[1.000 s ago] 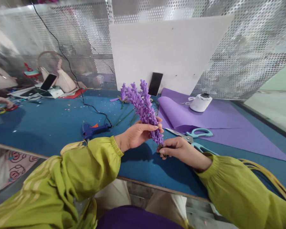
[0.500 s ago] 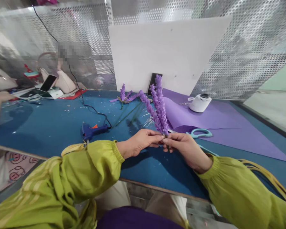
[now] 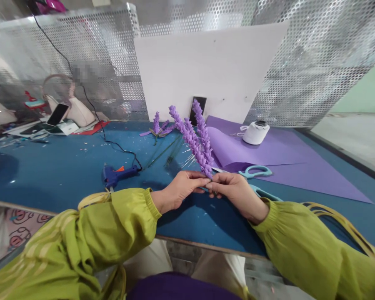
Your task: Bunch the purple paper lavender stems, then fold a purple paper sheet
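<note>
Upright between my hands stands a small bunch of purple paper lavender flowers (image 3: 196, 143), its spikes fanned apart at the top. My left hand (image 3: 181, 188) pinches the base of the bunch from the left, thumb on top. From the right, the thumb and fingers of my right hand (image 3: 233, 189) close on the same base. My fingers hide the stem ends. Light-blue scissors (image 3: 256, 171) lie just beyond my right hand, partly on purple paper (image 3: 287, 160).
A blue glue gun (image 3: 120, 175) with a black cord lies left. Behind are more purple flowers (image 3: 158, 127), green stems (image 3: 162, 156), a phone (image 3: 197, 109) against a white board (image 3: 206, 71), and a white thread spool (image 3: 255, 132). Another person's arm shows at the far left.
The flower spikes have turned and spread apart, leaning more to the left. Both hands stay at the base. The view has shifted slightly, and the other person's arm has drawn back leftward.
</note>
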